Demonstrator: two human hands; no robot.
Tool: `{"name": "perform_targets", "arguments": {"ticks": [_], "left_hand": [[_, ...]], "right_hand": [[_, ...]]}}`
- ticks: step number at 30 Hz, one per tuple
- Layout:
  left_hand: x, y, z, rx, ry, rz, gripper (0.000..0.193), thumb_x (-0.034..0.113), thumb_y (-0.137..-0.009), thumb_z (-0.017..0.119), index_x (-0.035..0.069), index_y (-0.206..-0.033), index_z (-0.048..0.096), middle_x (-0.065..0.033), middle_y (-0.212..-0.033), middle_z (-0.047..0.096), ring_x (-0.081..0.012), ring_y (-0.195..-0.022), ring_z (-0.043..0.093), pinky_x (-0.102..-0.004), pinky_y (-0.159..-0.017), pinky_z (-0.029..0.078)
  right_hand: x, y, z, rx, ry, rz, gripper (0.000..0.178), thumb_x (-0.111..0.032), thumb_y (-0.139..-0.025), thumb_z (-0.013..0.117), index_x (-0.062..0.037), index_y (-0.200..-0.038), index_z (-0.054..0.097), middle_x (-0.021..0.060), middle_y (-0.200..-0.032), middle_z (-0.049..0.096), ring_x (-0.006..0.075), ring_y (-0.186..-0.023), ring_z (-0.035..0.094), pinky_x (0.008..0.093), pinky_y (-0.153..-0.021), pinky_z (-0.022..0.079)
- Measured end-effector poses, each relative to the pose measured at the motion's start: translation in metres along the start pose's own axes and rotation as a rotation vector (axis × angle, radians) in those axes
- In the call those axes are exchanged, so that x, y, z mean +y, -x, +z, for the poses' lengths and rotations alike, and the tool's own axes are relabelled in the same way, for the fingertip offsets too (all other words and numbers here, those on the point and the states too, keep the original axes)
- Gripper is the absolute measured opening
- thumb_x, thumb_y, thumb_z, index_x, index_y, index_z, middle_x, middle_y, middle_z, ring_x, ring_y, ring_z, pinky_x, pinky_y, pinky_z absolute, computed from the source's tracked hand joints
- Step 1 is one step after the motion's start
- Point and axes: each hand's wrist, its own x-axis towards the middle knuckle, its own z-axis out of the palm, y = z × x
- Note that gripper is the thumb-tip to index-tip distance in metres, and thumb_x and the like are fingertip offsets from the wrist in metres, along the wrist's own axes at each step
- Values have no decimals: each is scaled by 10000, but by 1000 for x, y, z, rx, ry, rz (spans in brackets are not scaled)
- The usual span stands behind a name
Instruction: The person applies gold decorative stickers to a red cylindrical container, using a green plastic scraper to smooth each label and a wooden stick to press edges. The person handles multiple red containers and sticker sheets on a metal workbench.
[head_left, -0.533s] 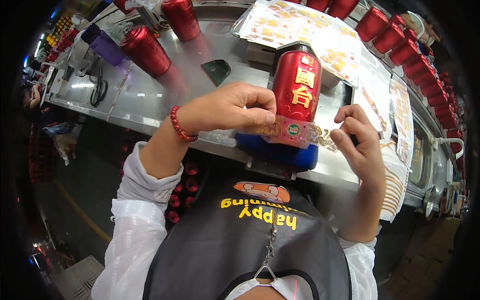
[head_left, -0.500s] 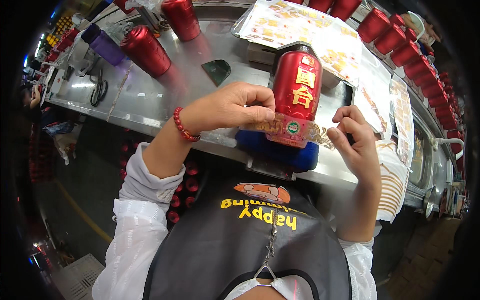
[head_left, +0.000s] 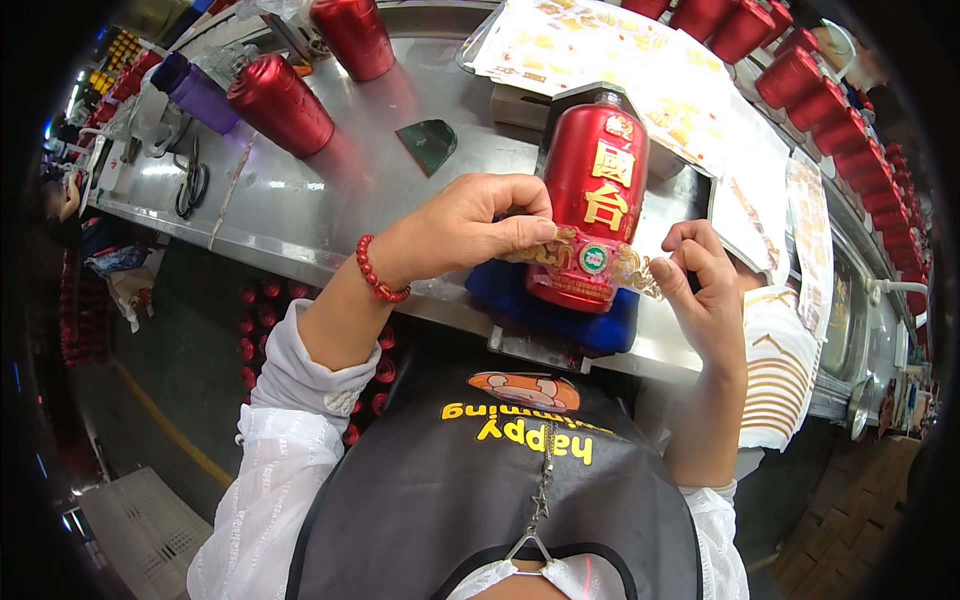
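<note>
A glossy red bottle (head_left: 573,190) with raised gold characters lies on its back on a blue cushion (head_left: 497,296), its neck pointing away from me. Across its lower part stretches a clear decal strip (head_left: 627,266) with gold ornament and a round green-and-white emblem. My left hand (head_left: 480,222) pinches the strip's left end between thumb and forefinger, close against the bottle's side. At the other end, my right hand (head_left: 700,280) has thumb and curled forefinger closed on the strip's right tip. The strip's middle appears to lie on or just over the bottle.
Sheets of gold decals (head_left: 600,60) lie beyond the bottle. Two red bottles (head_left: 283,107), a purple bottle (head_left: 195,92), black scissors (head_left: 190,180) and a dark green flat piece (head_left: 427,143) are on the metal table (head_left: 330,215). Rows of red bottles (head_left: 850,140) line the right.
The strip has come down closer onto the bottle, still held at both ends. Both hands have shifted only slightly, and the view has moved a little.
</note>
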Motion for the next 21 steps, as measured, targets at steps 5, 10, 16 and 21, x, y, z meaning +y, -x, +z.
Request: {"name": "perform_targets", "arguments": {"ticks": [5,10,16,21], "left_hand": [[0,-1,0,17,-81,27,215,196,-1008,620,36,-878,560,46,-785,519,-46,-722,465,-229,-628,406],[2,-1,-1,15,-120,47,226,203,-1006,624,35,-870,558,43,-783,518,-44,-722,464,-227,-627,406],[3,-1,0,32,-220,68,234,203,-999,631,33,-858,552,30,-777,515,-52,-729,464,-232,-638,411],[3,-1,1,59,-305,94,244,203,-994,636,27,-853,544,22,-774,513,-62,-738,463,-237,-650,412]], "right_hand": [[1,-1,2,-5,-5,-2,316,-158,-871,769,4,-732,536,93,-896,548,206,-824,530,313,-696,428],[4,-1,4,-15,-17,9,327,-175,-870,773,1,-727,537,94,-892,544,210,-829,529,317,-704,430],[9,0,4,-21,-8,7,333,-187,-870,774,1,-726,541,92,-892,545,210,-836,527,319,-704,428],[10,-2,5,-29,-31,19,342,-198,-873,775,1,-721,542,90,-893,548,209,-847,522,318,-709,427]]}}
